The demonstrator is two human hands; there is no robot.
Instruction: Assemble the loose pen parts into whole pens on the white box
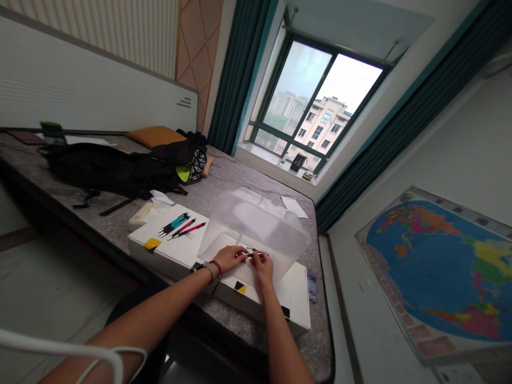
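My left hand, with bands on its wrist, reaches in from the left with its fingers pinched together. Facing it, my right hand is closed too. Between the fingertips of both hands is a thin dark pen-like piece; whether it is a whole pen or a part is too small to tell. Both hands are at the open front of a translucent plastic bin, tipped on its side on a white box. Left of the bin lie several click pens, turquoise ones and red ones.
Yellow and black tape marks the box edge. The box sits on a grey mattress. A black backpack, tissues and an orange cushion lie to the left. A white sheet lies behind the bin. A white cable crosses the lower left.
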